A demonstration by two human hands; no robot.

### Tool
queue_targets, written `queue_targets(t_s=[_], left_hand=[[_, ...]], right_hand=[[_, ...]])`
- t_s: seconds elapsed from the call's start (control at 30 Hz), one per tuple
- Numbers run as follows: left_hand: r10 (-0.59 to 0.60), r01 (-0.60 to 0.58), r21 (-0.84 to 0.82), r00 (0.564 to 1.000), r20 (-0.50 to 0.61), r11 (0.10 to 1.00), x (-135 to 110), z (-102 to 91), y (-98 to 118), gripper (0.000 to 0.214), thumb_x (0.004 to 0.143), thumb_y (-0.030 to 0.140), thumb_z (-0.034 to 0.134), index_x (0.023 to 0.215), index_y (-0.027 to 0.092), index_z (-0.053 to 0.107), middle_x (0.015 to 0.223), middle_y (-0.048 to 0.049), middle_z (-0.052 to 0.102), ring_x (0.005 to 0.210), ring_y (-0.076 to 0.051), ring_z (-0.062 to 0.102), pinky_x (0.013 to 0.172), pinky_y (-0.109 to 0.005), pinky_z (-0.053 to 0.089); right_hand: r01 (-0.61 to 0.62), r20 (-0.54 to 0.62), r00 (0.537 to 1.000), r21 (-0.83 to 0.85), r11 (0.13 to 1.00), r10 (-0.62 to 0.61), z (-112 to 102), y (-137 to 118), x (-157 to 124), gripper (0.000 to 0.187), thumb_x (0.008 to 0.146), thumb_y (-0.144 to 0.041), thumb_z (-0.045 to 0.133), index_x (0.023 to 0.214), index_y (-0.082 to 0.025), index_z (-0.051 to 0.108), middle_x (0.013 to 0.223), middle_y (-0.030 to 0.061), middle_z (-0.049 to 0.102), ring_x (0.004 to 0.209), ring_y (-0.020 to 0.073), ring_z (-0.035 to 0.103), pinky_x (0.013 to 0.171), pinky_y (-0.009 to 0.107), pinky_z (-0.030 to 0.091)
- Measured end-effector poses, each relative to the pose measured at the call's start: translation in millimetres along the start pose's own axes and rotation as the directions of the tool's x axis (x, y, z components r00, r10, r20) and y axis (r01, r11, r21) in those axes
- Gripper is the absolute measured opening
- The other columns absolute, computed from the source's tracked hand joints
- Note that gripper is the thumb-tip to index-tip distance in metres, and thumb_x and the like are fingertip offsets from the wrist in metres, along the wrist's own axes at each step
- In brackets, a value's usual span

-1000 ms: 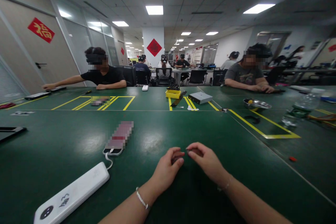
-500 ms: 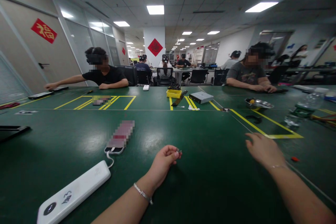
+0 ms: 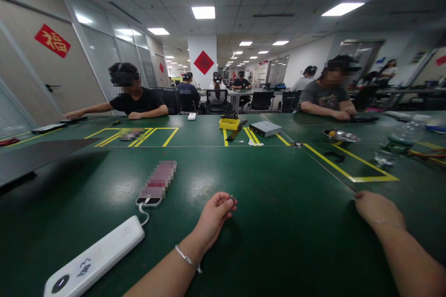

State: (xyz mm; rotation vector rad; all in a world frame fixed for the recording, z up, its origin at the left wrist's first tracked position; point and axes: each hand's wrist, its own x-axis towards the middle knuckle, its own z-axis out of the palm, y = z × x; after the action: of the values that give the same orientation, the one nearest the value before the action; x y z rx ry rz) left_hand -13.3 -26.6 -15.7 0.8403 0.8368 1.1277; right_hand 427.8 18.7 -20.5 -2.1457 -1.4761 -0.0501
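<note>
My left hand (image 3: 215, 217) is pinched over the green table (image 3: 272, 241), thumb against the bent fingers. A small metallic piece (image 3: 232, 198) pokes out at its fingertips, too tiny to name. Off to the right, my right hand (image 3: 380, 208) is low over the table beside the seam line, back of the hand up. Its fingers curl under and are hidden from me. A white power bank (image 3: 101, 253) lies left of my left arm, joined by a short white cable (image 3: 144, 216) to a phone (image 3: 160, 181).
Ahead are a yellow tray (image 3: 229, 124), a grey box (image 3: 265, 128) and a metal bowl (image 3: 340, 136). A clear bottle (image 3: 397, 144) stands at right. A dark flat panel (image 3: 42, 155) juts in from the left. Two people (image 3: 139, 100) (image 3: 327, 95) sit across the table.
My right hand has moved right and nearer to me, its outstretched fingers now curled out of sight. My left hand keeps its pinch. A dark panel has swung into view at the left.
</note>
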Motion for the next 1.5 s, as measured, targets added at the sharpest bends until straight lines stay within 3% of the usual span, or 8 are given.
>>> queue_targets(t_s=[0.07,0.13,0.23,0.3,0.37,0.5,1.07,1.5], left_hand=[[0.009,-0.009,0.033,1.000,0.016,0.999,-0.2,1.0,-0.3,0.025,0.065,0.028,0.065,0.079,0.016,0.049,0.076,-0.0018,0.060,0.067,-0.010,0.055,0.059,-0.020,0.037],[0.020,-0.023,0.070,0.999,0.042,0.997,-0.7,2.0,-0.4,0.023,0.066,0.028,0.064,0.079,0.015,0.050,0.075,-0.0019,0.060,0.065,-0.010,0.055,0.059,-0.021,0.037],[0.027,-0.033,0.098,0.998,0.062,0.995,-1.2,2.5,-0.7,0.020,0.067,0.028,0.063,0.078,0.015,0.051,0.074,-0.0018,0.061,0.065,-0.010,0.054,0.060,-0.021,0.036],[0.038,-0.045,0.103,0.997,0.072,0.994,-1.1,2.1,-1.3,0.019,0.068,0.027,0.062,0.079,0.016,0.051,0.075,-0.0016,0.061,0.065,-0.010,0.054,0.060,-0.022,0.036],[0.046,-0.055,0.108,0.996,0.082,0.993,-0.7,1.8,-2.2,0.018,0.069,0.026,0.061,0.080,0.015,0.051,0.075,-0.0020,0.061,0.066,-0.010,0.054,0.060,-0.022,0.036],[0.057,-0.067,0.109,0.994,0.091,0.992,-0.8,2.1,-3.1,0.017,0.069,0.025,0.060,0.080,0.015,0.051,0.075,-0.0021,0.061,0.067,-0.011,0.055,0.060,-0.022,0.036],[0.036,-0.069,0.305,0.993,0.111,0.950,-5.2,9.5,-1.2,0.016,0.063,0.020,0.065,0.072,0.014,0.054,0.066,0.0005,0.059,0.062,-0.010,0.054,0.059,-0.022,0.038],[0.077,-0.089,0.305,0.996,0.052,0.948,-5.8,10.8,-0.9,0.012,0.066,0.021,0.061,0.073,0.014,0.054,0.064,0.0002,0.060,0.061,-0.011,0.055,0.058,-0.022,0.039]], right_hand=[[-0.136,0.108,0.986,0.093,0.986,0.125,0.6,-36.2,-10.0,0.015,0.064,-0.024,0.050,0.066,-0.018,0.063,0.067,0.0117,0.059,0.060,0.0230,0.056,0.056,0.040,0.041],[-0.238,0.243,0.959,0.412,0.879,0.145,4.8,-82.0,-26.8,0.018,0.067,-0.028,0.050,0.077,-0.018,0.061,0.074,0.0088,0.061,0.061,0.0182,0.057,0.058,0.035,0.046],[-0.468,0.520,0.854,0.771,0.432,-0.004,15.6,-150.4,-61.4,0.014,0.070,-0.022,0.054,0.082,-0.017,0.057,0.079,0.0054,0.061,0.060,0.0106,0.057,0.060,0.025,0.050],[-0.649,0.678,0.722,0.733,0.206,-0.136,21.6,-185.7,-86.0,0.012,0.070,-0.018,0.057,0.082,-0.016,0.058,0.080,0.0049,0.061,0.063,0.0082,0.058,0.062,0.020,0.051],[-0.776,0.776,0.599,0.623,0.093,-0.198,24.0,-209.7,-108.0,0.009,0.072,-0.017,0.056,0.080,-0.013,0.058,0.082,0.0059,0.062,0.069,0.0076,0.059,0.066,0.017,0.050],[-0.851,0.819,0.481,0.522,0.058,-0.312,19.4,-232.0,-137.9,0.014,0.068,-0.006,0.056,0.081,-0.012,0.060,0.089,0.0061,0.062,0.077,0.0073,0.059,0.073,0.014,0.048],[-0.669,0.632,0.708,0.743,-0.012,-0.314,34.5,-248.6,-158.6,0.019,0.060,-0.022,0.067,0.072,-0.015,0.055,0.082,0.0036,0.063,0.076,0.0123,0.058,0.076,0.028,0.044],[-0.275,0.384,0.838,0.911,0.307,-0.388,33.1,-256.3,-167.1,0.020,0.071,-0.032,0.055,0.082,-0.016,0.058,0.089,0.0056,0.062,0.083,0.0155,0.057,0.075,0.030,0.044]])
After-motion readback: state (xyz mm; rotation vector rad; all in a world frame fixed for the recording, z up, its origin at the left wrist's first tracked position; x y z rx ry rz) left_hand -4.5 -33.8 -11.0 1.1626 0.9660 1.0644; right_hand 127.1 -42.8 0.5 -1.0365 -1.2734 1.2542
